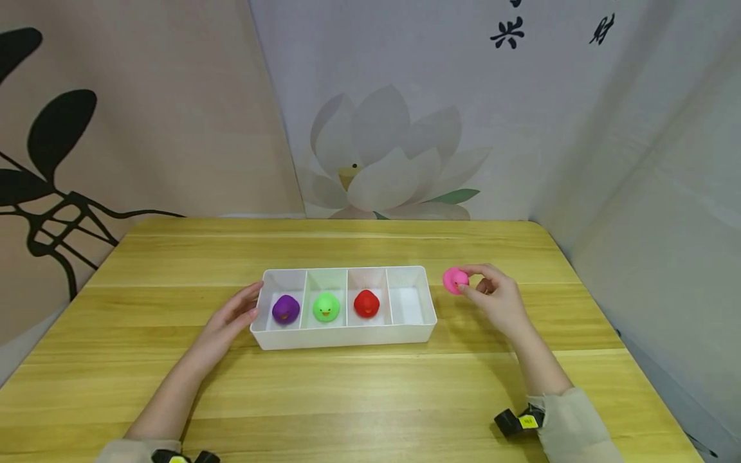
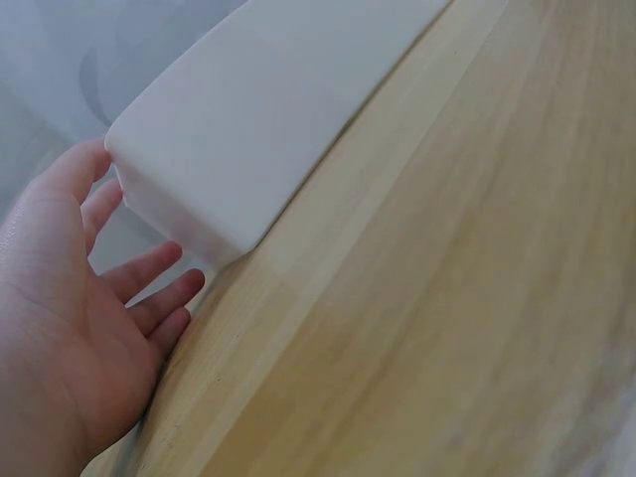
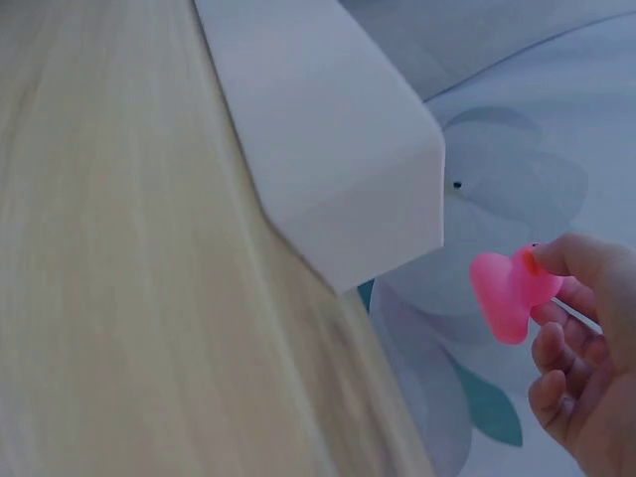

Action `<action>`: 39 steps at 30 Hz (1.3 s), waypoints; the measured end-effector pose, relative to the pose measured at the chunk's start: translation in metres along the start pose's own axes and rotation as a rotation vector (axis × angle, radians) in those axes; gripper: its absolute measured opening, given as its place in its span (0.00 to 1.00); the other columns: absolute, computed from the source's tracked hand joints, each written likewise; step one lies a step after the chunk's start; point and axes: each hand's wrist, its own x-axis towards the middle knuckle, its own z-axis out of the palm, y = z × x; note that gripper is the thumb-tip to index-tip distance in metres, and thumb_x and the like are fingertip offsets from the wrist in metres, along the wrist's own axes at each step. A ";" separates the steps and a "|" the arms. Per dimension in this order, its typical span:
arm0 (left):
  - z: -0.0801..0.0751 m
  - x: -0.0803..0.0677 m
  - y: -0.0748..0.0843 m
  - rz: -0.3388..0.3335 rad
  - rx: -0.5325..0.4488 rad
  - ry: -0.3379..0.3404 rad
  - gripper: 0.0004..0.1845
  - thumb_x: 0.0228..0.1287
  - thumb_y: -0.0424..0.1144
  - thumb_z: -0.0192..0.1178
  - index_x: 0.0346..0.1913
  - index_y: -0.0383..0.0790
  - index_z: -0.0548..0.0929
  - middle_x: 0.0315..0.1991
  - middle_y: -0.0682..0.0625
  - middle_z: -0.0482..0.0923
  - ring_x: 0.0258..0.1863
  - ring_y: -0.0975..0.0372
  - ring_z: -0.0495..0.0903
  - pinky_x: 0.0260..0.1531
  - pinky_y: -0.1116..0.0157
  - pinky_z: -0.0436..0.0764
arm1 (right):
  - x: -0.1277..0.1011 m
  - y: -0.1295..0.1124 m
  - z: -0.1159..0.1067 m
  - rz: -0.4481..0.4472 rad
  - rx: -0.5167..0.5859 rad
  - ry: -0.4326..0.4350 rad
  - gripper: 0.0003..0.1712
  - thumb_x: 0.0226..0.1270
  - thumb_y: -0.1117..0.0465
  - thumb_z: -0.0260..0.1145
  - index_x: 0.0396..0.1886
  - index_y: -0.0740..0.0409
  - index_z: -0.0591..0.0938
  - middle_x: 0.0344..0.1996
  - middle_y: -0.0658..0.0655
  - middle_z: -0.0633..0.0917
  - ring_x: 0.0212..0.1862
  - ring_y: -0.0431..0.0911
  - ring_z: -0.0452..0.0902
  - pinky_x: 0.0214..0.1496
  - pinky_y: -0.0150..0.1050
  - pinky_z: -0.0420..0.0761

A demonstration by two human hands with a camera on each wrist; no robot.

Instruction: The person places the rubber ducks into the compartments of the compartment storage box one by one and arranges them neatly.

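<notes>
A white divided box (image 1: 347, 336) stands on the table with a purple toy duck (image 1: 286, 309), a green toy duck (image 1: 327, 307) and a red toy duck (image 1: 366, 303) in separate compartments, left to right. Its rightmost compartment holds nothing. Just right of the box, my right hand (image 1: 494, 299) pinches a pink toy duck (image 1: 455, 280) between thumb and fingers; the right wrist view shows the pink duck (image 3: 512, 293) held by its head, apart from the box. My left hand (image 1: 228, 321) touches the box's left end, its fingers loosely spread in the left wrist view.
The wooden table (image 1: 347, 405) extends around the box on every side. Behind it hangs a pale curtain (image 1: 393, 148) printed with a lotus flower. Dark camera units are strapped at both wrists, the right one (image 1: 519, 421) more fully in view.
</notes>
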 end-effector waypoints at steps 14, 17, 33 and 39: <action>0.000 0.000 0.001 -0.005 -0.006 0.005 0.26 0.68 0.41 0.47 0.67 0.53 0.58 0.62 0.41 0.61 0.60 0.51 0.60 0.54 0.48 0.61 | 0.001 -0.027 0.009 -0.072 0.050 -0.084 0.16 0.53 0.70 0.67 0.44 0.65 0.80 0.38 0.59 0.77 0.24 0.45 0.66 0.21 0.29 0.66; -0.001 0.001 -0.001 -0.001 -0.007 0.004 0.25 0.68 0.41 0.47 0.67 0.53 0.58 0.62 0.42 0.62 0.60 0.51 0.60 0.54 0.55 0.64 | 0.002 -0.031 0.013 -0.096 0.062 -0.107 0.16 0.52 0.71 0.67 0.43 0.66 0.80 0.37 0.60 0.77 0.24 0.46 0.66 0.21 0.29 0.66; 0.001 0.000 -0.001 0.015 -0.026 -0.002 0.25 0.69 0.40 0.46 0.67 0.52 0.58 0.62 0.42 0.62 0.59 0.53 0.61 0.50 0.71 0.66 | 0.018 -0.005 0.036 -0.093 0.035 -0.258 0.15 0.53 0.61 0.69 0.42 0.50 0.82 0.36 0.49 0.78 0.25 0.47 0.67 0.21 0.32 0.68; 0.001 0.000 -0.003 0.013 -0.032 -0.004 0.25 0.69 0.41 0.47 0.67 0.52 0.58 0.62 0.43 0.62 0.60 0.53 0.61 0.50 0.72 0.66 | 0.020 -0.004 0.040 -0.081 0.012 -0.324 0.15 0.53 0.61 0.69 0.42 0.50 0.82 0.36 0.50 0.78 0.23 0.47 0.66 0.17 0.32 0.65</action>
